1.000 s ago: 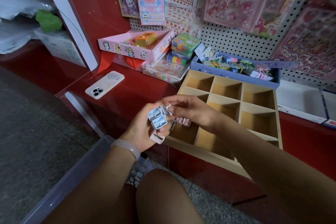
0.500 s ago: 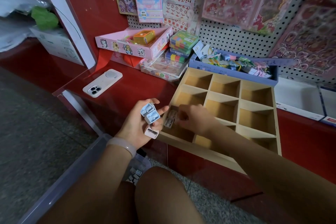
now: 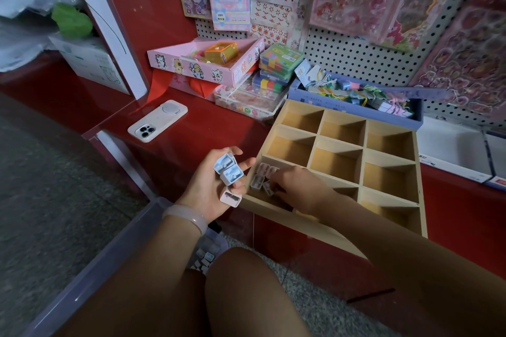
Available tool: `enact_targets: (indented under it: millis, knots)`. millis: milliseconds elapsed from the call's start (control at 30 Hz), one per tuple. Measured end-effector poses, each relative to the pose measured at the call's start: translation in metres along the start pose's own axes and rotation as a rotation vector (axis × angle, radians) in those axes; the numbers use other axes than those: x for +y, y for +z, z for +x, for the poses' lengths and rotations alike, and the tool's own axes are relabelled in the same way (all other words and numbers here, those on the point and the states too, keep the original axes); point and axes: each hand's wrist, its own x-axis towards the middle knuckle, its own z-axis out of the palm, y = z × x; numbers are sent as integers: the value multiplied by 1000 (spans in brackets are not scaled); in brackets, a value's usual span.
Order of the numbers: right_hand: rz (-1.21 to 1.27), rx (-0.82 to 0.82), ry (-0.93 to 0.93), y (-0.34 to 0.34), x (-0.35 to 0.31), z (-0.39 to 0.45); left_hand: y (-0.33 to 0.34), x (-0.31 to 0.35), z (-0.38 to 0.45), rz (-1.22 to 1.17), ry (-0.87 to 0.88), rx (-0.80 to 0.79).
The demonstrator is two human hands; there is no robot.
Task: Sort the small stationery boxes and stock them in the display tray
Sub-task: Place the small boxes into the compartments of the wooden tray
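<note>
The red shelf [image 3: 191,142] is carrying the wooden display tray [image 3: 394,227], which is sitting at the same place as half a second ago, with its near edge hanging over the shelf front. Most of its compartments are showing bare wood. The right hand [image 3: 298,189] is now lying deeper in the near-left compartment than before, knuckles up, and its fingers are bending down over the pale pink small boxes [image 3: 264,176] there; whether they are pinching one I cannot tell. About four boxes are now lying side by side in that compartment, where one second ago the hand was up beside the left hand. The left hand [image 3: 210,189] is staying just beside the tray's left wall, palm up, with fingers curled around two blue boxes [image 3: 228,169] and one pink box [image 3: 230,198] below them, the same three as before. A white phone [image 3: 157,124] is lying face down on the shelf, well apart from the tray.
</note>
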Motion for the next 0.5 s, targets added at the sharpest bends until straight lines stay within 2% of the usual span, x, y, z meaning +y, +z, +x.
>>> enact_targets:
  millis: [400, 500]
  knots:
    - [12, 72, 28, 2, -7, 4, -2, -1, 1, 20, 8, 19]
    - [136, 178, 33, -8, -5, 6, -2, -2, 4, 18, 18, 13]
